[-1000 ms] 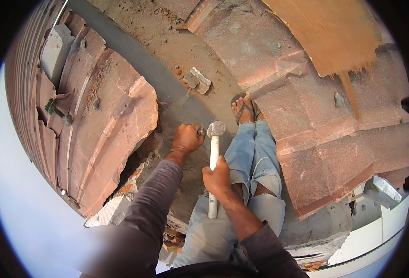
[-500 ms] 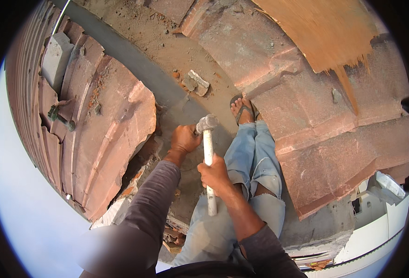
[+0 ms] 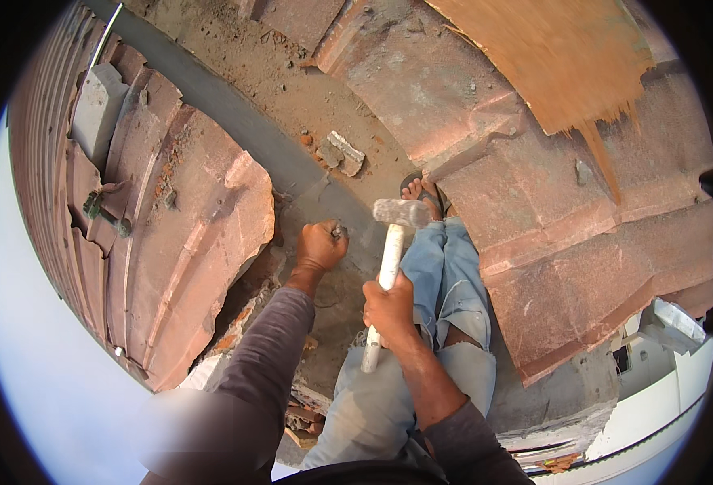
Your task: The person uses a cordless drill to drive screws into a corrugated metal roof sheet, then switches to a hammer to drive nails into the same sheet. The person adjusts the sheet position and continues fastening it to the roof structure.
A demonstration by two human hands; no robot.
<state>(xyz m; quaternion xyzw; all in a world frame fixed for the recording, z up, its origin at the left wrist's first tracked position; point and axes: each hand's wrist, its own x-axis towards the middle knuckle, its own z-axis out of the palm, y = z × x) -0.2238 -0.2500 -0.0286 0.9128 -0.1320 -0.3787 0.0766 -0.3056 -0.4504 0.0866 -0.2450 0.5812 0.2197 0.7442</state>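
Note:
My right hand [image 3: 390, 309] is wrapped round the pale handle of a hammer [image 3: 391, 252]. Its blocky grey metal head is raised up and to the right of my other fist. My left hand [image 3: 319, 247] is closed round a chisel [image 3: 338, 232]; just its dull grey top end pokes out of the fist, and the rest is hidden. A gap separates the hammer head from that end. Beneath my left hand lies a grey concrete surface [image 3: 296, 212], beside the torn edge of a reddish metal roofing sheet [image 3: 235, 202].
More rusty sheets [image 3: 566, 234] lie at the right under a splintered wooden board [image 3: 550, 61]. Broken masonry [image 3: 342, 153] sits ahead on sandy ground. At the left, a pale block [image 3: 98, 113] and a green-handled tool [image 3: 102, 212] rest on the sheets. My sandalled foot [image 3: 419, 192] is close by.
The hammer has lifted off the chisel and swung to the right, its head turning more sideways. My right hand rose a little with it; my left hand shifted slightly left.

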